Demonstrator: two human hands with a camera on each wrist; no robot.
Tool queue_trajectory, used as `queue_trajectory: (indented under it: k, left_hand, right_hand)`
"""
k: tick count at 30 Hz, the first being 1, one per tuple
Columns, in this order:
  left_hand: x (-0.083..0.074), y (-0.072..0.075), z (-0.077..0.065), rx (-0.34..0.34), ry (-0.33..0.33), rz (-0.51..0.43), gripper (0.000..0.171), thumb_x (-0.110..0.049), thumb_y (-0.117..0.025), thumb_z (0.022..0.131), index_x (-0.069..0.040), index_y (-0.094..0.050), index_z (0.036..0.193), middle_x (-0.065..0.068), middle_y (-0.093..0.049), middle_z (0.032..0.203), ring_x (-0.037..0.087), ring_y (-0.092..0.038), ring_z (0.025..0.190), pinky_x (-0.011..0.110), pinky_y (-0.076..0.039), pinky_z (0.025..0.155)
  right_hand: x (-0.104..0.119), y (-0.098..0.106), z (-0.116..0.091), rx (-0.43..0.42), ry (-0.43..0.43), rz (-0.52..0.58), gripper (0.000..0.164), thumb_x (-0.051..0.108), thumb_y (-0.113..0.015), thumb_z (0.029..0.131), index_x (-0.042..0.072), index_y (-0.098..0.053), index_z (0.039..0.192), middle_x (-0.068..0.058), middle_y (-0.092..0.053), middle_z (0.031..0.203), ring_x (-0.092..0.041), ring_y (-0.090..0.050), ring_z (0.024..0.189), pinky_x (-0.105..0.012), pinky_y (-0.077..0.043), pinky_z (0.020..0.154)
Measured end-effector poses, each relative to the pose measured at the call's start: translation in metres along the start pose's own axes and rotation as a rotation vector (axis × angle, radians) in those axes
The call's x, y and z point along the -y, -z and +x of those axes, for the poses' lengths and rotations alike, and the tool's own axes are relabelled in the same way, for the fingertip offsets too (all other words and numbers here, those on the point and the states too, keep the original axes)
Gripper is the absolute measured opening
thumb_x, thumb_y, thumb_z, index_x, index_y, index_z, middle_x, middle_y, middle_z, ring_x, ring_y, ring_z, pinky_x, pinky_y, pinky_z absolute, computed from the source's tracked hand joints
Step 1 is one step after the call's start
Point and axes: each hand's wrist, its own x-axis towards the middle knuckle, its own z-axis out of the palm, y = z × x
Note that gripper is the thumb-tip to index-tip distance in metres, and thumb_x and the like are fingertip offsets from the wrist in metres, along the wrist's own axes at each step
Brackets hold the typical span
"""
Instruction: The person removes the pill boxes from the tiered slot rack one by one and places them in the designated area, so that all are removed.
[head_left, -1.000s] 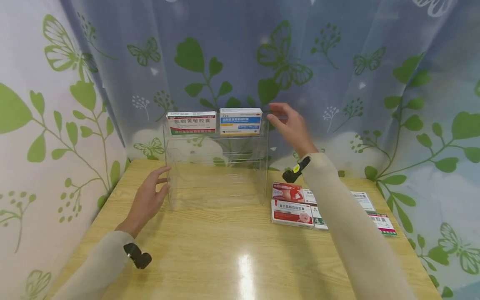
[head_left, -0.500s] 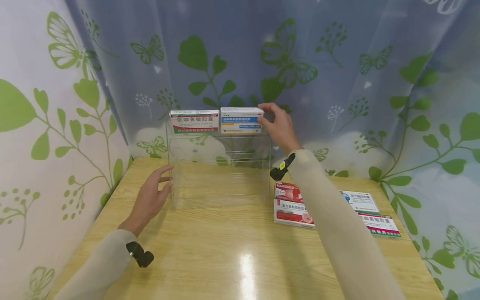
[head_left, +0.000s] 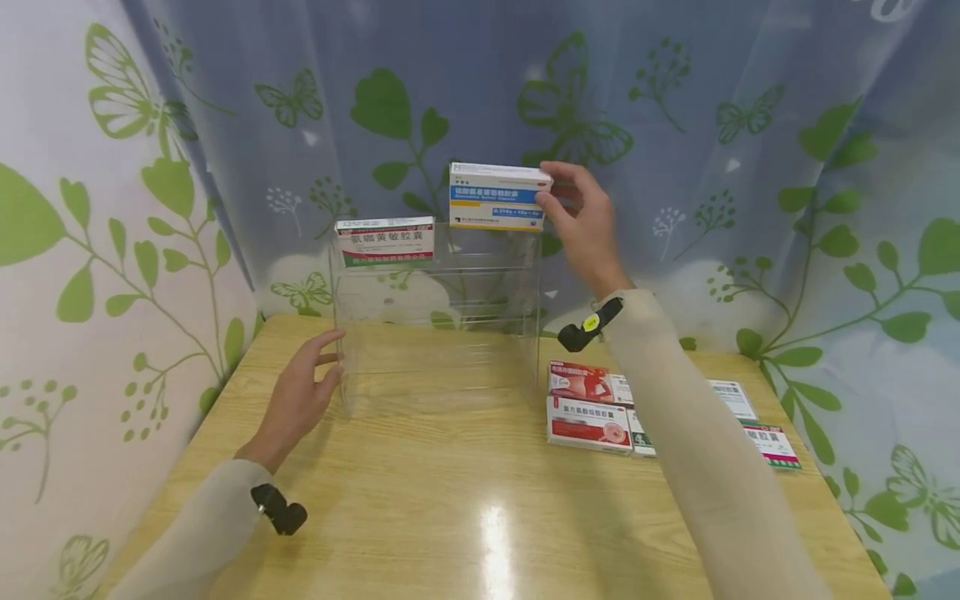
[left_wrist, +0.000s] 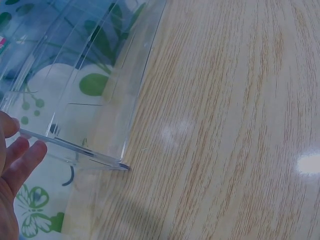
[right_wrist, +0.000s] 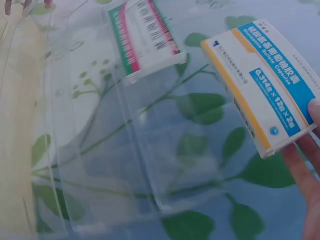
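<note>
My right hand (head_left: pixel 588 221) pinches a white, blue and yellow medicine box (head_left: pixel 497 200) by its right end. In the head view this box is raised above the top tier of a clear acrylic display rack (head_left: pixel 438 271). In the right wrist view the capsule box (right_wrist: pixel 265 82) is tilted, with the thumb on its front and fingers behind. On the top tier's left side stands a white, red and green medicine box (head_left: pixel 386 243). My left hand (head_left: pixel 303 392) rests against the rack's left side panel, fingers fairly straight; fingertips (left_wrist: pixel 35 150) show by the panel's edge in the left wrist view.
On the wooden table (head_left: pixel 420 500) at right lie several more medicine boxes, among them a red one (head_left: pixel 577 382) and a red-and-white one (head_left: pixel 588 423). The right forearm (head_left: pixel 697 425) partly covers them. A leaf-patterned curtain (head_left: pixel 465 83) hangs behind the rack.
My right hand first moved left to the blue-and-white medicine box on the top tier, took hold of it, and has lifted it up. The left hand has stayed at the rack's side.
</note>
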Motion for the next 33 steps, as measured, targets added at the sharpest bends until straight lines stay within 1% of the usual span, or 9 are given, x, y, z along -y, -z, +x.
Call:
queue_trajectory:
  k: [3,6,11,14,18,21,26,29,33]
  left_hand:
    - [0.000,0.000,0.000,0.003,-0.001,0.001,0.057,0.002,-0.061,0.109,-0.009,-0.046,0.162,0.027,-0.051,0.159,0.049,-0.069,0.127,0.064,-0.066,0.089]
    - [-0.001,0.000,0.000,0.005,-0.003,0.006,0.056,0.003,-0.061,0.109,-0.008,-0.046,0.162,0.027,-0.052,0.158,0.049,-0.069,0.127,0.065,-0.066,0.089]
    - [-0.002,0.001,0.000,0.007,-0.006,0.006,0.057,0.003,-0.061,0.109,-0.009,-0.046,0.162,0.027,-0.052,0.158,0.049,-0.069,0.127,0.065,-0.066,0.090]
    - [-0.003,0.001,0.000,0.006,-0.008,0.005,0.057,0.003,-0.061,0.108,-0.008,-0.046,0.162,0.028,-0.051,0.159,0.049,-0.068,0.127,0.065,-0.066,0.090]
    - [-0.003,0.001,-0.001,0.002,-0.014,0.005,0.057,0.004,-0.061,0.108,-0.009,-0.046,0.162,0.027,-0.051,0.158,0.049,-0.069,0.126,0.065,-0.066,0.089]
    - [-0.003,0.001,-0.001,-0.001,-0.021,0.007,0.057,0.004,-0.061,0.108,-0.008,-0.047,0.162,0.028,-0.052,0.158,0.049,-0.069,0.126,0.065,-0.066,0.089]
    - [-0.001,0.000,0.000,-0.009,-0.025,0.015,0.057,0.004,-0.062,0.107,-0.008,-0.048,0.161,0.028,-0.053,0.157,0.049,-0.070,0.125,0.065,-0.066,0.088]
    - [-0.001,0.000,0.000,-0.012,-0.023,0.019,0.057,0.004,-0.062,0.107,-0.008,-0.048,0.161,0.027,-0.053,0.157,0.049,-0.070,0.125,0.065,-0.066,0.088]
    - [-0.002,0.000,0.000,-0.017,-0.031,0.013,0.056,0.004,-0.062,0.107,-0.008,-0.048,0.160,0.028,-0.053,0.157,0.050,-0.070,0.124,0.065,-0.066,0.087]
  right_hand:
    - [0.008,0.018,-0.008,0.002,0.019,-0.009,0.037,0.012,-0.071,0.107,0.008,-0.067,0.144,-0.011,-0.067,0.139,-0.022,-0.071,0.118,-0.024,-0.062,0.093]
    - [0.010,0.039,-0.024,0.021,0.014,-0.055,0.038,0.015,-0.070,0.108,0.009,-0.066,0.146,-0.009,-0.067,0.140,-0.018,-0.071,0.115,-0.020,-0.061,0.092]
    - [0.006,0.078,-0.060,0.045,-0.059,-0.132,0.039,0.021,-0.069,0.110,0.013,-0.065,0.148,-0.005,-0.066,0.140,-0.008,-0.071,0.112,-0.017,-0.059,0.097]
    - [0.000,0.101,-0.088,0.067,-0.115,-0.179,0.041,0.023,-0.068,0.110,0.014,-0.064,0.150,0.001,-0.066,0.136,-0.001,-0.070,0.111,-0.013,-0.058,0.097]
    - [-0.014,0.126,-0.131,0.122,-0.161,-0.214,0.042,0.021,-0.068,0.110,0.008,-0.062,0.150,0.011,-0.065,0.128,0.004,-0.070,0.109,-0.009,-0.058,0.093]
    - [-0.027,0.139,-0.166,0.158,-0.202,-0.225,0.041,0.017,-0.067,0.111,0.003,-0.061,0.149,0.017,-0.067,0.123,0.006,-0.071,0.106,-0.011,-0.060,0.086]
    - [-0.046,0.152,-0.221,0.211,-0.307,-0.237,0.041,0.018,-0.066,0.111,0.002,-0.061,0.149,0.023,-0.063,0.128,0.008,-0.069,0.107,-0.017,-0.065,0.081]
    - [-0.056,0.158,-0.247,0.239,-0.372,-0.225,0.041,0.019,-0.065,0.112,0.003,-0.061,0.149,0.017,-0.061,0.130,0.006,-0.069,0.109,-0.023,-0.067,0.081]
    - [-0.064,0.162,-0.278,0.269,-0.507,-0.185,0.043,0.023,-0.065,0.112,0.004,-0.060,0.150,0.001,-0.061,0.131,0.002,-0.071,0.105,-0.029,-0.069,0.081]
